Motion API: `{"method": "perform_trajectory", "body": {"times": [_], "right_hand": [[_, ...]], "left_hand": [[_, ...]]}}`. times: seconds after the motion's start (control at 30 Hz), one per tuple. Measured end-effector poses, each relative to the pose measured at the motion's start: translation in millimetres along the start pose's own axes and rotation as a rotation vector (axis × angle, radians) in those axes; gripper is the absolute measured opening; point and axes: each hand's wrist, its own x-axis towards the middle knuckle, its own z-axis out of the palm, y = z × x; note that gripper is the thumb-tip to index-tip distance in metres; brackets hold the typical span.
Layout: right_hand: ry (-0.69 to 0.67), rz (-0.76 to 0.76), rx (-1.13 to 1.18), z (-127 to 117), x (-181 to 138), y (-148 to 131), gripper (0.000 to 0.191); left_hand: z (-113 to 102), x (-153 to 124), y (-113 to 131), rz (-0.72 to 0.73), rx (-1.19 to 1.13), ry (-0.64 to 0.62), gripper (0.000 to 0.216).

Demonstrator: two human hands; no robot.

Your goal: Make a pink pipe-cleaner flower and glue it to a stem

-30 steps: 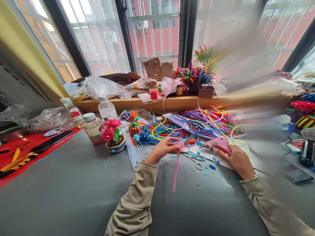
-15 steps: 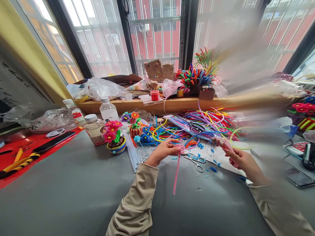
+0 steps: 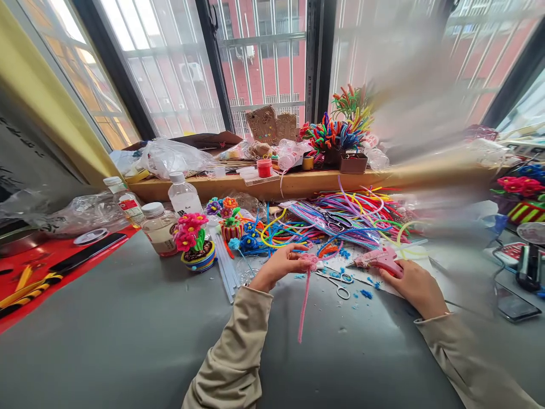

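Observation:
My left hand pinches a pink pipe-cleaner flower between thumb and fingers, and its fuzzy pink stem hangs straight down over the table. On the right, my right hand is closed around the handle of a pink hot glue gun. The gun is low over the white paper, its nozzle pointing left; whether it rests on the paper I cannot tell. White-handled scissors lie between my hands, among blue fuzz scraps.
Many coloured pipe cleaners lie behind my hands, with dark-handled scissors on top. A pot of pink flowers, clear glue sticks and a bottle stand or lie to the left. A phone lies far right.
My right hand has lowered the glue gun toward the paper, and its nozzle now points further left. My left hand holds the flower in nearly the same place. The view has shifted slightly.

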Motion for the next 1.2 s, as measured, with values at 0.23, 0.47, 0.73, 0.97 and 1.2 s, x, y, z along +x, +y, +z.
{"method": "perform_trajectory", "body": {"times": [0.23, 0.47, 0.73, 0.97, 1.2], "right_hand": [[0.093, -0.046, -0.013, 9.7, 2.1, 3.3, 0.038], [0.145, -0.072, 0.006, 0.9, -0.3, -1.5, 0.041], [0.444, -0.228, -0.144, -13.1, -3.6, -7.5, 0.039], [0.485, -0.3, -0.232, -18.3, -2.6, -4.2, 0.039], [0.479, -0.246, -0.221, -19.6, 0.4, -0.3, 0.04]], "left_hand": [[-0.4, 0.4, -0.7, 0.012, 0.002, 0.001, 0.046], [0.3, 2.3, -4.9, 0.043, 0.091, -0.015, 0.045], [1.6, 2.5, -5.0, 0.043, 0.088, -0.004, 0.043], [2.3, 2.0, -4.1, 0.034, 0.081, 0.005, 0.043], [2.5, 3.4, -6.3, 0.027, 0.074, -0.01, 0.044]]}}
